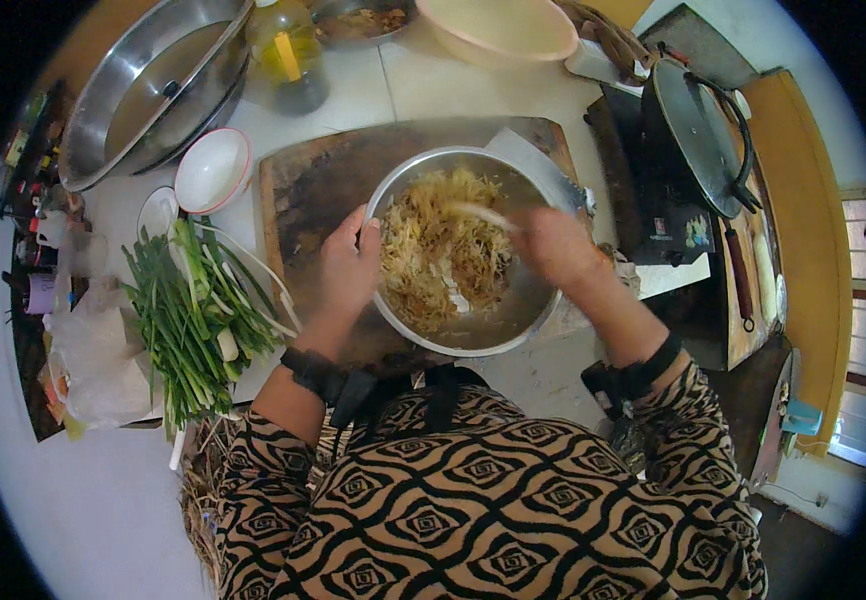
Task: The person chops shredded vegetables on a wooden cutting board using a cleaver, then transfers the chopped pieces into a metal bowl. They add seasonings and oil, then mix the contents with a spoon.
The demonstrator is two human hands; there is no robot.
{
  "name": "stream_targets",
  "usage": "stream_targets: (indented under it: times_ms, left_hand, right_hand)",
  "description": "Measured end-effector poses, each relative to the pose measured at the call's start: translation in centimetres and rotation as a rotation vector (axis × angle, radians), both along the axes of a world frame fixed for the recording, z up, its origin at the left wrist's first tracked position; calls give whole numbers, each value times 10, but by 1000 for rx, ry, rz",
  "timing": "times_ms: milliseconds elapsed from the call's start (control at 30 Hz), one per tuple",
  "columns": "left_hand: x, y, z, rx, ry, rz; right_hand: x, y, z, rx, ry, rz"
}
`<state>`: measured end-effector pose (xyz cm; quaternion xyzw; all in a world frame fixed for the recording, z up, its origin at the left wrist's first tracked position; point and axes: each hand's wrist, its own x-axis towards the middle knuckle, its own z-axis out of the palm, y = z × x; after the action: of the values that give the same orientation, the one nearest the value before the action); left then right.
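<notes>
**Hands, both raised forward**

I note the left hand (348,265) with fingers curled in a grip, wrist banded in black. The right hand (556,248) is closed, slightly blurred. Both forearms enter from below, converging, sleeves pushed back.

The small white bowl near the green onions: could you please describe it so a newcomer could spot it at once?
Start at the wooden cutting board under the metal mixing bowl. Just off its upper left corner, above the green onions, sits the small white bowl. Its thin red rim sets it apart.

Silver steel bowl (473,335), centre: pale yellow-brown shreds (433,250). Green scallions (188,320), left. White small bowl (211,170), red rim. Dark brown cutting board (318,175). Sleeves (473,500), bottom: tan-and-black diamond swirl pattern.
</notes>
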<state>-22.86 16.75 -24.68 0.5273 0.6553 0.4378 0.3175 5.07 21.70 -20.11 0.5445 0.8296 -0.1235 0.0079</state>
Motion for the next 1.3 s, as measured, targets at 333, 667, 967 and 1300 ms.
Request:
stream_targets:
  times_ms: [333,667,967,1300]
  left_hand:
    - [1,0,4,-73,-18,-4]
    - [1,0,4,-5,-5,27]
    - [1,-2,5,-22,-5,8]
    - [0,-1,5,-3,-96,-37]
  right_hand:
    - [-47,-30,22,-190,-7,248]
    - [-24,-19,17,-139,-127,18]
    - [-40,-25,16,-138,-49,142]
    - [-37,-22,23,-130,-45,78]
